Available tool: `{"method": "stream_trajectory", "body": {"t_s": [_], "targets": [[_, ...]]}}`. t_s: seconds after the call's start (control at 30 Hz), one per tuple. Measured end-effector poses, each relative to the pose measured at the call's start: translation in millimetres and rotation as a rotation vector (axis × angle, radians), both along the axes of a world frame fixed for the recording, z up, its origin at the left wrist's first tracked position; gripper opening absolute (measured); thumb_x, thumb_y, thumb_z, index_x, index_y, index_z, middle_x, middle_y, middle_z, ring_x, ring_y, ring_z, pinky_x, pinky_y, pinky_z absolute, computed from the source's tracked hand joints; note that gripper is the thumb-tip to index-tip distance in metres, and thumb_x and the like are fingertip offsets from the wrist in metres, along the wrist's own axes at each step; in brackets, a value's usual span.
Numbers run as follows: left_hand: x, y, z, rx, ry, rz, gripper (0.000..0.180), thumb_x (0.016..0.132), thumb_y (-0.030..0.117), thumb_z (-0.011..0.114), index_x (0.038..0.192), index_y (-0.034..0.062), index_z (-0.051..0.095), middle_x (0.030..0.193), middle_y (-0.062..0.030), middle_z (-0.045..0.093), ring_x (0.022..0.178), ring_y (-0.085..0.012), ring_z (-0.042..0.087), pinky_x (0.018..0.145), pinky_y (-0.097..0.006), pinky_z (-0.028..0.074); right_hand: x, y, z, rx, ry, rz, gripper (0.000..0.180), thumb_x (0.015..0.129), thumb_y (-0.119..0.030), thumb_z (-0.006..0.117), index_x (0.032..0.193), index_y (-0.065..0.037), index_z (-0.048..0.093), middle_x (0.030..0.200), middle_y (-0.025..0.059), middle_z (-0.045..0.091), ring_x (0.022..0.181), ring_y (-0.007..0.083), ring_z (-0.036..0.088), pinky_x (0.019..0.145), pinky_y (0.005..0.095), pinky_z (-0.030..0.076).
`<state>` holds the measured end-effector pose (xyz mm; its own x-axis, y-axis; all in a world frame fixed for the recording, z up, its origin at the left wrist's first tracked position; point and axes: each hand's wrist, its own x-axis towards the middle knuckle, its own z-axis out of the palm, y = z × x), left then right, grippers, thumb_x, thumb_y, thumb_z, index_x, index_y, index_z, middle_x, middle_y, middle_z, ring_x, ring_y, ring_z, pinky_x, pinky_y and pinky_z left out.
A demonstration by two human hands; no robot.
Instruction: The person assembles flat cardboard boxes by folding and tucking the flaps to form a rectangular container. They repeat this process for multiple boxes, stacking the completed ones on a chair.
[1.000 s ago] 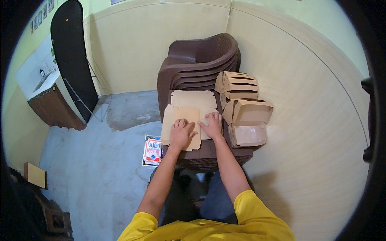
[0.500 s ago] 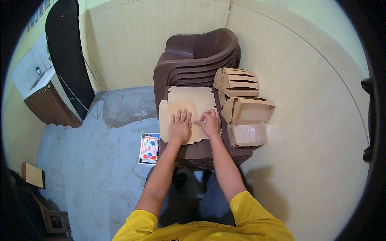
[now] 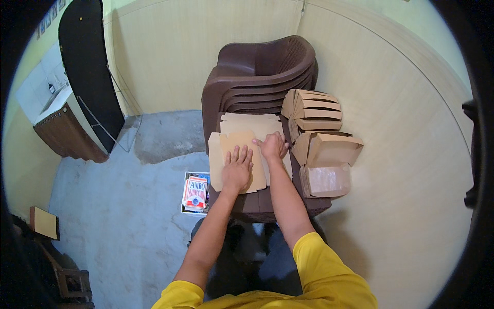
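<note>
A flat, unfolded cardboard box blank (image 3: 238,177) lies on the brown seat of the top chair (image 3: 250,206). My left hand (image 3: 238,169) rests palm down on its near part, fingers stretched out. At the blank's right side is my right hand (image 3: 272,147), with its fingers curled down and its thumb reaching left over the cardboard. What lies under those curled fingers is partly hidden. Beyond both hands the far panel (image 3: 249,123) spreads flat, with notched edges.
Nested, folded cardboard boxes (image 3: 315,110) stand at the right, with an open box (image 3: 327,180) nearer me. The stacked brown chairs (image 3: 257,77) have a tall backrest behind. On the floor at left sits a small crate (image 3: 183,203) with a red and white card pack (image 3: 196,193).
My right hand has moved slightly up and right along the cardboard, and its fingers have curled under. My left hand stays flat on the blank. The whole view has shifted slightly.
</note>
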<state>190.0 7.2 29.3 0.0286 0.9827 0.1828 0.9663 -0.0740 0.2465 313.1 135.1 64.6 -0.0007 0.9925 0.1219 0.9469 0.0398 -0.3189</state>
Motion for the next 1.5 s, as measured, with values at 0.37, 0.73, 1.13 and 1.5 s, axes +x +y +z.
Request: {"method": "stream_trajectory", "body": {"t_s": [0.37, 0.73, 1.13, 1.5], "targets": [[2, -3, 0, -0.001, -0.024, 0.028, 0.056, 0.114, 0.036, 0.038, 0.167, 0.0178, 0.038, 0.176, -0.0072, 0.032, 0.164, -0.0331, 0.022, 0.133, -0.058, 0.014, -1, 21, -25, 0.227, 0.415, 0.067, 0.039, 0.096, -0.046, 0.075, 0.090, -0.008, 0.078, 0.101, 0.0131, 0.073, 0.106, 0.0339, 0.066, 0.093, 0.0488, 0.048], [-39, -3, 17, 0.294, -0.591, 0.207, 0.066, 0.105, 0.035, 0.060, 0.160, 0.0030, 0.043, 0.161, -0.0272, 0.046, 0.152, -0.0466, 0.039, 0.126, -0.054, 0.031, 70, -88, -28, 0.228, 0.577, 0.508, 0.023, 0.096, -0.025, 0.077, 0.099, -0.002, 0.075, 0.103, 0.0130, 0.072, 0.103, 0.0293, 0.068, 0.093, 0.0396, 0.053], [-38, -13, 22, 0.114, -0.881, 0.433, 0.066, 0.100, 0.041, 0.068, 0.143, -0.0078, 0.058, 0.131, -0.0293, 0.067, 0.121, -0.0412, 0.066, 0.106, -0.048, 0.051, 75, -120, -11, 0.110, 0.358, 0.632, 0.068, 0.081, -0.047, 0.089, 0.129, -0.001, 0.072, 0.136, 0.0156, 0.061, 0.136, 0.0348, 0.049, 0.117, 0.0441, 0.041], [10, -19, 35, -0.159, -1.135, -0.083, 0.054, 0.112, 0.041, 0.051, 0.138, -0.0013, 0.070, 0.132, -0.0157, 0.075, 0.121, -0.0281, 0.069, 0.106, -0.039, 0.052, 57, -115, -26, -0.048, 1.079, 0.358, 0.062, 0.099, -0.049, 0.072, 0.138, -0.001, 0.065, 0.135, 0.0225, 0.070, 0.125, 0.0394, 0.067, 0.109, 0.0477, 0.050]]}}
